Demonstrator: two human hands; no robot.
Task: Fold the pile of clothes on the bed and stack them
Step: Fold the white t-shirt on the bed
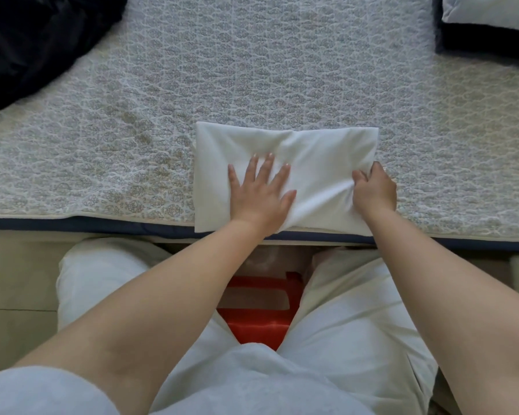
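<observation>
A white garment (306,145), folded into a flat rectangle, lies at the near edge of the bed (252,70). My left hand (259,193) rests flat on its left half, fingers spread, pressing the cloth down. My right hand (373,190) pinches the garment's right edge, and the fabric bunches into creases under the fingers. A dark navy garment (33,40) lies crumpled at the bed's far left corner.
The bed carries a grey patterned quilt with a navy border along the near edge (72,224). A pale pillow on a dark cushion (489,19) sits at the far right. I sit on a red stool (258,319), knees against the bed.
</observation>
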